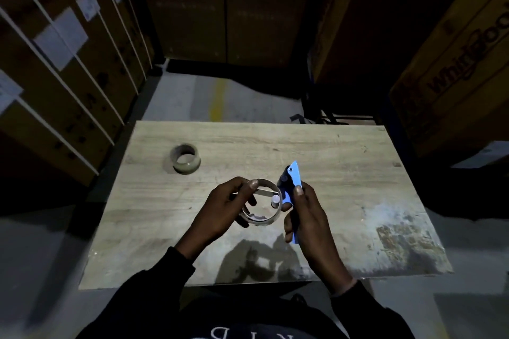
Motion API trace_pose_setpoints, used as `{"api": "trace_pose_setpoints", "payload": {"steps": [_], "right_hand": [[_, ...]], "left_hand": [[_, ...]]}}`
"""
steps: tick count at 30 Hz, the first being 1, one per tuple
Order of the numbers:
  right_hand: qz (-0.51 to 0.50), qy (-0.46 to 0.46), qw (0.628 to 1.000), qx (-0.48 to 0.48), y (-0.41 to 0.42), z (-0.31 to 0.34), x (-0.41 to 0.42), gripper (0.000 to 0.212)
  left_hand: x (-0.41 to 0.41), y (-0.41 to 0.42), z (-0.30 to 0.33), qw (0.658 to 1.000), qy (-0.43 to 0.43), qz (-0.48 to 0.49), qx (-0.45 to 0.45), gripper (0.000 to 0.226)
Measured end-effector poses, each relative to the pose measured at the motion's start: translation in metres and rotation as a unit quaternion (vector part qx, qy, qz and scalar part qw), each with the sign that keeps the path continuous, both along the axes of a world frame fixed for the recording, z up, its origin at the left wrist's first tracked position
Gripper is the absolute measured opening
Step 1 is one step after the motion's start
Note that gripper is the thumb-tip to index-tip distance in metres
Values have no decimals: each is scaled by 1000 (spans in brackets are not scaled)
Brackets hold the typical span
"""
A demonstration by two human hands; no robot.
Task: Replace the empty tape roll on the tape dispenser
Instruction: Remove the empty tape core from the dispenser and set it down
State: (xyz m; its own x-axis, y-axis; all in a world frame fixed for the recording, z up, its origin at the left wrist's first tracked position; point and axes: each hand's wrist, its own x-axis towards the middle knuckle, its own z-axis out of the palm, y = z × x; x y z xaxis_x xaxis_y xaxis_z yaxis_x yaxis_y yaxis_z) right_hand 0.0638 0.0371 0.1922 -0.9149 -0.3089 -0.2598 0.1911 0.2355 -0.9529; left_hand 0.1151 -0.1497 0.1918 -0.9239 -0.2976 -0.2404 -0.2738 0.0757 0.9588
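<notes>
My left hand (227,206) pinches the rim of an empty cardboard tape core (268,219), held just above the wooden table (344,173). The core sits against the blue tape dispenser (293,179), which my right hand (307,217) grips by its handle, blade end pointing away from me. A small white hub (275,202) of the dispenser shows inside the core's ring. A fresh roll of clear tape (186,158) lies flat on the table at the far left, apart from both hands.
Stacked cardboard boxes with white straps (55,63) stand close on the left, large printed cartons (454,77) on the right. Beyond the table's far edge is a grey floor with a yellow line (217,102). The table's near right corner is worn and scuffed.
</notes>
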Motion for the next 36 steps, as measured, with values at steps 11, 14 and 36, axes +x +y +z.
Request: {"api": "trace_pose_setpoints", "payload": {"steps": [11,14,36], "right_hand": [[-145,40,987,-50,-50,1,25,37],[-157,55,985,-40,-55,7,29,44],[-121,50,991,-29,50,-2,-62,39]], "left_hand": [[14,8,10,994,34,98,20,41],[16,9,14,993,41,107,32,39],[-70,105,1,991,-22,116,-59,47]]}}
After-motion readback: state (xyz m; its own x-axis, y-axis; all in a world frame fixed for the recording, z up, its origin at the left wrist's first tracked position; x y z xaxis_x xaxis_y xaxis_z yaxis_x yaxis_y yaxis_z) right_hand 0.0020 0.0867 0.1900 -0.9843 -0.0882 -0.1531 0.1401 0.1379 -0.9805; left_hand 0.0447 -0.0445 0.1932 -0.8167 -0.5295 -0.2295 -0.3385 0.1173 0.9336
